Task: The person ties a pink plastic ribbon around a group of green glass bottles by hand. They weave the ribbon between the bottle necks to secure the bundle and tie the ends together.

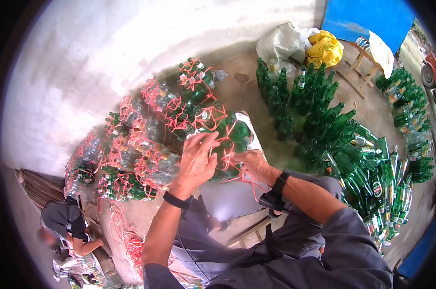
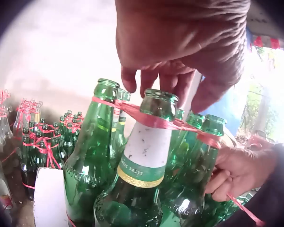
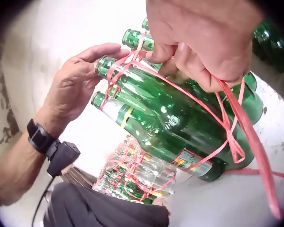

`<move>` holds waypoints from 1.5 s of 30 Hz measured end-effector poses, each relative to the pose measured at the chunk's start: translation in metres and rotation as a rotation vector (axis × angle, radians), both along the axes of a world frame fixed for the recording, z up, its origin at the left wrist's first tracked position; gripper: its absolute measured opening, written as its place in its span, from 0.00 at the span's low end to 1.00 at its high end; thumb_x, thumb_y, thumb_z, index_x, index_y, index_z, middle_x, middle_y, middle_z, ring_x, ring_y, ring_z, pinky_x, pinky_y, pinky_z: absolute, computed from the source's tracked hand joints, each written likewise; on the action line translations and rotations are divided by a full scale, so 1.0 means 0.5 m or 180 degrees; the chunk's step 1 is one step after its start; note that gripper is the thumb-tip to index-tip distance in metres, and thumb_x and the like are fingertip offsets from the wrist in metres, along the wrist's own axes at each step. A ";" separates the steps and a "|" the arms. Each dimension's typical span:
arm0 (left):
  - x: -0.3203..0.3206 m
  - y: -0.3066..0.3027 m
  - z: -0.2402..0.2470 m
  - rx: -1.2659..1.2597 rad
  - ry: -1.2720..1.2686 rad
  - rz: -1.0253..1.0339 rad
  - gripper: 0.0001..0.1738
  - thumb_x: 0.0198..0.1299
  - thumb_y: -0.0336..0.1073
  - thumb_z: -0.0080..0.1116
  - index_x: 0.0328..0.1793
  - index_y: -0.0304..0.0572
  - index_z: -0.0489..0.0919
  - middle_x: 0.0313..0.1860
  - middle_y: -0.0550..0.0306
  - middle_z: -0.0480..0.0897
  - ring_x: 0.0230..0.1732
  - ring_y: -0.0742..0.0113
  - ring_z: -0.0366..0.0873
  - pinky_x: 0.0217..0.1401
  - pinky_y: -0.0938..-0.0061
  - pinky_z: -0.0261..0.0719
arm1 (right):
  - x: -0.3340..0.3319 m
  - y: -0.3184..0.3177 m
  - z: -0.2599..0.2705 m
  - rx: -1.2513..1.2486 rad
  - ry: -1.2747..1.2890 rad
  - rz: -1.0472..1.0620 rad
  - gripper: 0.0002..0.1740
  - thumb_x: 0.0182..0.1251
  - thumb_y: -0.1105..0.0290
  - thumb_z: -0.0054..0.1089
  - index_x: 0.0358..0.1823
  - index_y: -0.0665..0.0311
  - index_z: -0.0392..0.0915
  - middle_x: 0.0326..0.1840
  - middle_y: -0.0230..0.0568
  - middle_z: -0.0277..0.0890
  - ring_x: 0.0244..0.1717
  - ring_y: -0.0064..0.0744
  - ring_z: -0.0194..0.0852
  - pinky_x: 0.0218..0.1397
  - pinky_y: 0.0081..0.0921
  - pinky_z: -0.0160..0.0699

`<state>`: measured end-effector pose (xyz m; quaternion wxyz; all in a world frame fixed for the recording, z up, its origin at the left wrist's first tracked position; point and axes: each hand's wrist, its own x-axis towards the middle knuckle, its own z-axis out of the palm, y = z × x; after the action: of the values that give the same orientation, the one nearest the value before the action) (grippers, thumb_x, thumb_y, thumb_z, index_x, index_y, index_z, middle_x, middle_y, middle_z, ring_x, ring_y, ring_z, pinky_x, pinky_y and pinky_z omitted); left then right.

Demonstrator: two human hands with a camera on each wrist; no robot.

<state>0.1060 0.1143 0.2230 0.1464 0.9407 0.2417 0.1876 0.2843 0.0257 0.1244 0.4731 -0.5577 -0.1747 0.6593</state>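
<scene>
A bundle of green glass bottles [image 3: 165,109] stands on a white surface, its necks bound with pink plastic ribbon [image 2: 146,118]. One bottle [image 2: 144,156] has a white and green neck label with a gold band. My left hand [image 1: 197,161] is over the bottle tops, its fingers reaching down among the necks; in the right wrist view this hand [image 3: 73,87] has its fingers extended beside a bottle mouth. With curled fingers my right hand [image 1: 257,166] grips the ribbon beside the bundle, and a loose end [image 3: 255,151] trails below it.
Tied bottle bundles [image 1: 131,139] crowd the left by the wall. Loose green bottles [image 1: 314,106] stand to the right, and others lie in a pile [image 1: 377,188]. A yellow sack [image 1: 325,49] is at the back. Another person [image 1: 66,224] bends at lower left near a ribbon heap [image 1: 133,245].
</scene>
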 end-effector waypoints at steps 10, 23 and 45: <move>0.011 0.013 -0.064 -0.0458 0.0268 0.0272 0.40 0.60 0.26 0.54 0.81 0.40 0.58 0.44 0.63 0.90 0.64 0.58 0.74 0.73 0.56 0.57 | -0.020 0.023 0.004 -0.0308 -0.0277 -0.0232 0.16 0.58 0.65 0.76 0.20 0.64 0.80 0.16 0.30 0.71 0.12 0.20 0.55 0.14 0.28 0.50; 0.014 0.021 -0.052 -0.1045 0.0529 0.0240 0.39 0.59 0.23 0.55 0.79 0.55 0.69 0.60 0.55 0.81 0.55 0.67 0.85 0.70 0.61 0.66 | 0.001 0.050 -0.052 -0.0685 0.0478 0.0977 0.20 0.63 0.54 0.74 0.22 0.61 0.81 0.15 0.30 0.67 0.10 0.20 0.52 0.14 0.26 0.44; 0.044 0.027 -0.022 -0.0548 0.1035 0.0284 0.31 0.59 0.33 0.60 0.71 0.58 0.76 0.37 0.65 0.81 0.52 0.67 0.76 0.75 0.55 0.47 | -0.009 0.049 -0.047 0.0026 -0.0171 0.0799 0.22 0.63 0.57 0.72 0.16 0.59 0.76 0.15 0.32 0.71 0.10 0.20 0.54 0.12 0.27 0.45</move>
<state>0.1280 0.1278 0.2121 0.1769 0.9310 0.3188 0.0180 0.2799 0.0502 0.1011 0.3842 -0.5470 -0.2584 0.6974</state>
